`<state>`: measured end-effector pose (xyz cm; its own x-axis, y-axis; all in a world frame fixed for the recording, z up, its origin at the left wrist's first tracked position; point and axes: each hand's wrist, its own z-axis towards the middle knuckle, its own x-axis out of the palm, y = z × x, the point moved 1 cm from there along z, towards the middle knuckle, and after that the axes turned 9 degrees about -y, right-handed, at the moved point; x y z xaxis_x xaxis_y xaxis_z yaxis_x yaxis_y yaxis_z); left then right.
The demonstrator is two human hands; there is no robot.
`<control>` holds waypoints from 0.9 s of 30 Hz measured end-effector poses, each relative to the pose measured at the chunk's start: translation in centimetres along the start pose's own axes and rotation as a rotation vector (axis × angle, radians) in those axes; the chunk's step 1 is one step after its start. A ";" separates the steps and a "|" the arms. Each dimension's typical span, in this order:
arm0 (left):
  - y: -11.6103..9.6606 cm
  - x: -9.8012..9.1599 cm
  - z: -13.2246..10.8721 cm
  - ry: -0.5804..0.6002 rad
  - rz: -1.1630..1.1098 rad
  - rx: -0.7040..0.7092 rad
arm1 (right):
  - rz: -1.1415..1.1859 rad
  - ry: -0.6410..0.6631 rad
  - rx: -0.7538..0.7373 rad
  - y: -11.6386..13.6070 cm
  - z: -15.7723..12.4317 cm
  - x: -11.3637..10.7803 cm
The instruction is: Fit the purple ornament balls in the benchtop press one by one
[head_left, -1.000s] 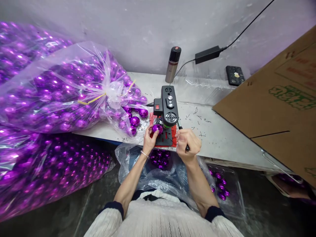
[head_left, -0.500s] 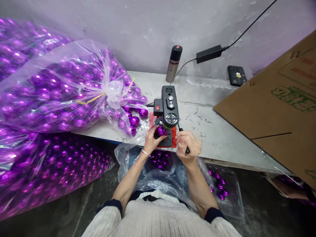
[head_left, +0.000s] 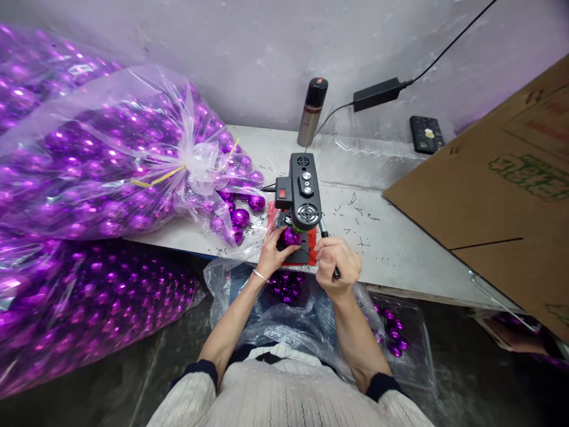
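My left hand (head_left: 272,252) pinches a shiny purple ball (head_left: 292,236) between thumb and fingers, under the head of a small black bench press (head_left: 305,190). The ball sits over the press's dark base plate (head_left: 299,256), which rests on a red sheet (head_left: 312,243). My right hand (head_left: 338,262) is wrapped around the press's lever handle (head_left: 336,273), whose metal rod shows above the fist. A green part at the underside of the head meets the top of the ball. Loose purple balls (head_left: 240,217) lie left of the press by the mouth of a clear bag.
Large clear bags of purple balls (head_left: 102,148) fill the left side. A spray can (head_left: 312,112), a black power adapter (head_left: 376,95) and a phone (head_left: 427,134) are at the back. A cardboard box (head_left: 489,196) stands right. More balls (head_left: 287,286) lie in plastic on my lap.
Both hands keep their places on the ball and the lever. The whole view has shifted very slightly; nothing else has visibly moved.
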<state>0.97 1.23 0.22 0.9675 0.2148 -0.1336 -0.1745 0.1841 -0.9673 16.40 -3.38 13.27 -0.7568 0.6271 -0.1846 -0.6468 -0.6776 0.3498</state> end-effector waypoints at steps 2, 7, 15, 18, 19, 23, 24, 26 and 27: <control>0.0 0.2 0.2 0.002 0.010 0.004 | 0.001 0.005 0.001 0.0 0.0 0.0; 0.0 0.5 0.2 0.058 0.003 0.057 | 0.011 0.013 0.013 0.0 -0.1 -0.1; 0.8 0.6 -0.1 0.028 -0.042 0.023 | 0.022 -0.009 0.013 -0.2 -0.9 0.0; 0.7 0.6 -0.1 0.036 -0.032 0.027 | 0.038 -0.032 0.020 -0.4 -2.0 0.2; 0.7 0.6 -0.1 0.036 -0.030 0.020 | 0.041 -0.043 0.026 -0.5 -2.5 0.3; 0.6 0.6 -0.1 0.036 -0.035 -0.011 | 0.044 -0.059 0.040 -1.1 -4.4 0.7; 0.7 0.6 -0.1 0.034 -0.043 -0.013 | 0.045 -0.061 0.035 -1.2 -4.7 0.8; 0.7 0.7 -0.1 0.026 -0.057 -0.010 | 0.041 -0.072 0.020 -1.5 -5.3 1.0; 0.7 0.7 -0.1 0.024 -0.061 -0.003 | 0.036 -0.078 0.013 -1.6 -5.5 1.1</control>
<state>1.52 1.39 -0.61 0.9803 0.1807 -0.0798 -0.1149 0.1930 -0.9745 16.09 -3.73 7.44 -0.7697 0.6305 -0.1001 -0.6176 -0.6957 0.3669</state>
